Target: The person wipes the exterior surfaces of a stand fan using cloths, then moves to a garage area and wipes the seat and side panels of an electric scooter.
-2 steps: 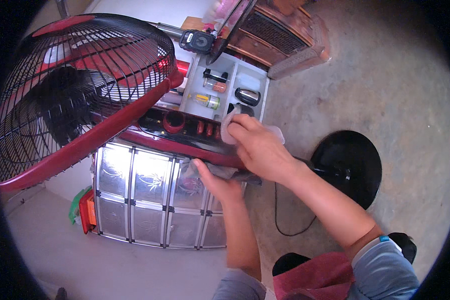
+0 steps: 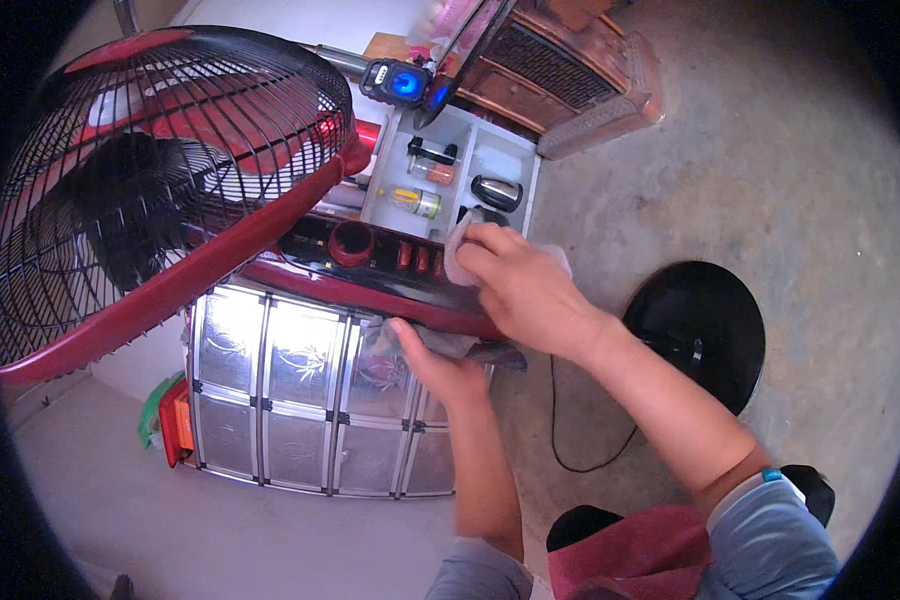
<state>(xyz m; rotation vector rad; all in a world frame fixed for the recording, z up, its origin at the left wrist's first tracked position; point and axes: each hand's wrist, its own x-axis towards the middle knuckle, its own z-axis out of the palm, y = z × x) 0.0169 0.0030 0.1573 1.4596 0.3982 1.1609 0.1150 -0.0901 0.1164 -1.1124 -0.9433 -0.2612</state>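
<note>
A red and black standing fan leans across the left of the head view, with its round wire cage (image 2: 170, 170) at the upper left and its control panel (image 2: 315, 240) in the middle. My right hand (image 2: 530, 285) pinches a pale cloth (image 2: 457, 255) against the panel's right end, beside the red buttons (image 2: 420, 260). Under the panel's near edge, my left hand (image 2: 440, 370) cups a grey cloth (image 2: 440, 343) against the housing, thumb on top and fingers hidden. A red knob (image 2: 351, 243) stands out of the panel.
The fan's round black base (image 2: 698, 335) is on the concrete floor, with a black cord (image 2: 560, 440) nearby. Behind the fan are a white open shelf (image 2: 450, 130) with bottles, a small speaker (image 2: 398, 82) and wooden furniture (image 2: 570, 70). A silver-framed drawer cabinet (image 2: 300, 400) stands below.
The speaker's light has come on blue. Both hands and the fan panel have shifted very slightly to the right; the right hand still presses its cloth there.
</note>
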